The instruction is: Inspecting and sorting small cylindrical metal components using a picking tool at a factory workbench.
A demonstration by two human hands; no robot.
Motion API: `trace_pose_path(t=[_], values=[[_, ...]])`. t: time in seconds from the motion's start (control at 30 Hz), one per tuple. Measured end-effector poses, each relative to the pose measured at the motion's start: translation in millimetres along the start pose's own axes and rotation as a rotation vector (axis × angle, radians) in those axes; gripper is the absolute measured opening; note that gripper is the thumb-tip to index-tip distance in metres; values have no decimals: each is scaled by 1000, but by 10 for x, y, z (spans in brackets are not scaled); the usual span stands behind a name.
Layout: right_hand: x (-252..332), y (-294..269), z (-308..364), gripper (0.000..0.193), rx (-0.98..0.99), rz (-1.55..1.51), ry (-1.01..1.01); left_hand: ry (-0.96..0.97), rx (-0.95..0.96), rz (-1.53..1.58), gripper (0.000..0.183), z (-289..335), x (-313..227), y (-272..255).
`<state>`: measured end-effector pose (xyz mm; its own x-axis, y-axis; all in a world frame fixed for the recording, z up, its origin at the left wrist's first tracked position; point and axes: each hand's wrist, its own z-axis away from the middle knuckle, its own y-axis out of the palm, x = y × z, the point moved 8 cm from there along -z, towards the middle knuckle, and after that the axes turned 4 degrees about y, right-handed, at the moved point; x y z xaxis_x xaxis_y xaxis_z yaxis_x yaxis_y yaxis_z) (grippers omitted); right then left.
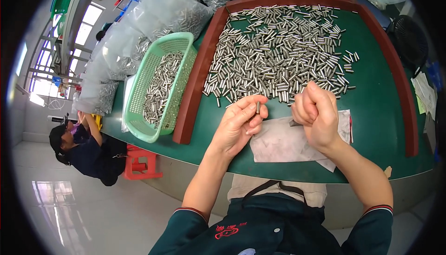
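Observation:
My left hand [238,126] pinches a short metal pin [258,107] between thumb and fingers, holding it upright above the table's near part. Beside it on the right, my right hand [318,115] is curled closed with the thumb up. A dark bit shows under its fingers, but I cannot make out what they hold. Beneath both hands lies a smudged whitish cloth [278,146]. Just beyond them spreads a wide heap of loose metal pins [278,50] on the green tabletop [371,111].
A dark red wooden frame [200,78] borders the heap on three sides. Left of it stands a green plastic basket [134,101] holding more pins. Bulging clear bags [181,16] line the far left. A black fan [407,41] is at right; another person [86,148] sits at left near a red stool [141,164].

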<state>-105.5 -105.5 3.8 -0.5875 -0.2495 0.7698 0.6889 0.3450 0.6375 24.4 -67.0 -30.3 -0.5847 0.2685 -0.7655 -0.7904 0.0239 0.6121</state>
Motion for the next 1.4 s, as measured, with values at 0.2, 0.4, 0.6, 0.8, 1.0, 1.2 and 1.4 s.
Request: trace_pose_path(t=[0.2, 0.4, 0.6, 0.8, 1.0, 1.2, 1.4], values=[[22, 20, 11, 43, 6, 8, -16, 228, -80, -162, 23, 23, -178, -185], [-1, 14, 3, 43, -7, 3, -11, 558, -444, -1525, 12, 97, -409, 142], [12, 2, 16, 44, -12, -27, 8, 589, -373, -1656, 12, 20, -358, 268], [9, -9, 16, 42, -45, 9, 2, 582, 109, -1354, 9, 81, -174, 447], [20, -24, 21, 43, -44, 16, -11, 442, 146, -1421, 13, 136, -101, 427], [90, 4, 85, 44, -31, -50, -82, 497, 79, -1537, 9, 128, -54, 445], [20, -2, 87, 45, -68, -48, -32, 538, 106, -1486, 8, 136, -46, 432]])
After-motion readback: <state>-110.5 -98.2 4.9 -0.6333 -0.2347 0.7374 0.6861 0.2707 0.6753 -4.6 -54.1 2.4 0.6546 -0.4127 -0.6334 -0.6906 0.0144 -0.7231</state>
